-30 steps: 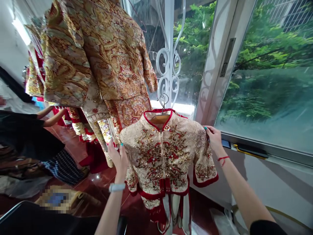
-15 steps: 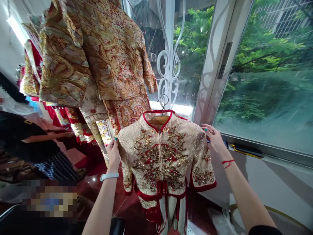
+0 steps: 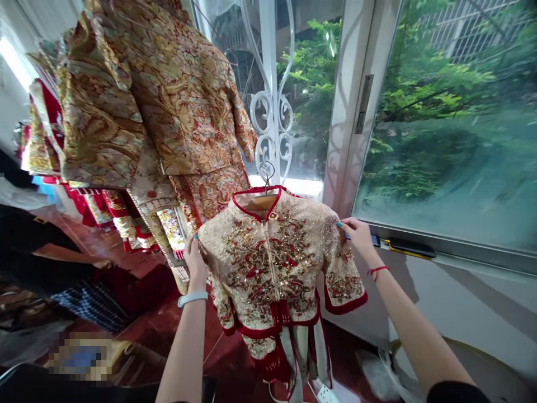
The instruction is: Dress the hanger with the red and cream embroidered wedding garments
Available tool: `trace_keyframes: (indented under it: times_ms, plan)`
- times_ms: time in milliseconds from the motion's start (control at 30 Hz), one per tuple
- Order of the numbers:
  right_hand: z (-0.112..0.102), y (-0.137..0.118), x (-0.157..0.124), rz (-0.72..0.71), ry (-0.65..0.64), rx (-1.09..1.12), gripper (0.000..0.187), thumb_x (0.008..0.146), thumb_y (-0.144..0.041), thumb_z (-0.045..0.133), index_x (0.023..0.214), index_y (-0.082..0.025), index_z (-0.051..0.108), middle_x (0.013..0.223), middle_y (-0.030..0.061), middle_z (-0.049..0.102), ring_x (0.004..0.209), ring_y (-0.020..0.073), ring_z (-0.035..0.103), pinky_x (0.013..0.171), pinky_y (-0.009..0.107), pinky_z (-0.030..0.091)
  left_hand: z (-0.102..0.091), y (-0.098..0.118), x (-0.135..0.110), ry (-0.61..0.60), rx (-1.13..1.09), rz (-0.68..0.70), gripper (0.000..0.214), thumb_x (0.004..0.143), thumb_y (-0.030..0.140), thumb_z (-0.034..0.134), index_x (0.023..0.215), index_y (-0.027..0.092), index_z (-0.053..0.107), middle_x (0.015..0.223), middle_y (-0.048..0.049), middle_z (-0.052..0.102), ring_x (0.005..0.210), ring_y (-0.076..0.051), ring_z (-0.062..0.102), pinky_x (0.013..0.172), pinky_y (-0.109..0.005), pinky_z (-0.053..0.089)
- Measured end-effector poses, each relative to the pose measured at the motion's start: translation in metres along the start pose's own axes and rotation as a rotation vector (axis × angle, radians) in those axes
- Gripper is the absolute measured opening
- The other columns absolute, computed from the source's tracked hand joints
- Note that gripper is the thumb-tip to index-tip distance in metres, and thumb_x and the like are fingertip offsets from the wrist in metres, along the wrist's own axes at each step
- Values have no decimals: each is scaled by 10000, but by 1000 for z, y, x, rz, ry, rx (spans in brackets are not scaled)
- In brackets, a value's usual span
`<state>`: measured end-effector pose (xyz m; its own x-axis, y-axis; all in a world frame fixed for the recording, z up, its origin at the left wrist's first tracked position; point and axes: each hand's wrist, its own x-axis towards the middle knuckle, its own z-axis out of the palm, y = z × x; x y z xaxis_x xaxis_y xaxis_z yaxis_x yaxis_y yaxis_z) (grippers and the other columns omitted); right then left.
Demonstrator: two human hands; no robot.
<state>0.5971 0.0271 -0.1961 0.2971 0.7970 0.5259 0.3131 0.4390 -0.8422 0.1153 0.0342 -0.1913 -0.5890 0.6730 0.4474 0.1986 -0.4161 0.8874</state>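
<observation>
A cream embroidered jacket [image 3: 268, 252] with red trim and gold sequins hangs on a wooden hanger [image 3: 265, 201], its front facing me. My left hand [image 3: 194, 264] is closed at the shoulder edge on the left side of the picture, thumb up, its other fingers partly hidden. At the opposite sleeve, my right hand [image 3: 357, 239] pinches the fabric between thumb and fingers. Below the hem, pale trousers-like strips and a red-edged skirt panel [image 3: 272, 364] show.
Gold brocade garments [image 3: 184, 101] hang close by on the left. A white scrolled metal grille [image 3: 272, 112] stands before the window [image 3: 440, 140]. On the sill lies a dark phone-like object [image 3: 409, 247]. Another person's arm [image 3: 62, 252] reaches among red cloth at the far left.
My right hand has moved in and now pinches the jacket's sleeve, where its fingers were spread. The jacket tilts slightly more. The view has shifted right, and the other person's arm has lowered.
</observation>
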Motion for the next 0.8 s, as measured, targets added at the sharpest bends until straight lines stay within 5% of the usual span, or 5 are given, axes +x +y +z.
trace_keyframes:
  times_ms: [200,367,500,667,800]
  plan:
    - [-15,-15,20,-85,-154,-48,289,703,-476,699,613,-208,637,696,30,617,685,188,530,653,317,415,2,36,20,-125,92,63,386,653,511,690,849,179,712,802,-25,680,814,-200,588,773,-298,445]
    - [-28,-22,54,-61,-356,-12,358,608,-526,763,591,-190,641,604,9,606,597,162,518,574,286,422,6,42,28,-70,142,83,398,647,526,652,810,165,694,701,-9,623,667,-169,521,630,-286,382]
    - [-25,-16,57,-42,-294,36,380,656,-555,737,649,-187,642,608,3,609,583,149,524,572,281,450,8,43,23,-69,172,116,376,634,530,655,747,172,677,668,-15,613,653,-177,515,609,-292,379]
    - [-6,-15,45,-46,-186,144,465,689,-572,727,996,-224,697,1019,66,714,867,203,652,778,337,536,7,46,18,-70,189,127,340,652,521,656,713,187,657,605,11,564,615,-166,479,577,-281,360]
    - [15,-17,46,-52,-87,155,408,643,-570,756,819,-206,703,875,68,727,841,227,651,806,369,521,10,46,15,-65,168,123,357,689,539,627,713,183,635,584,30,510,586,-141,404,534,-265,299]
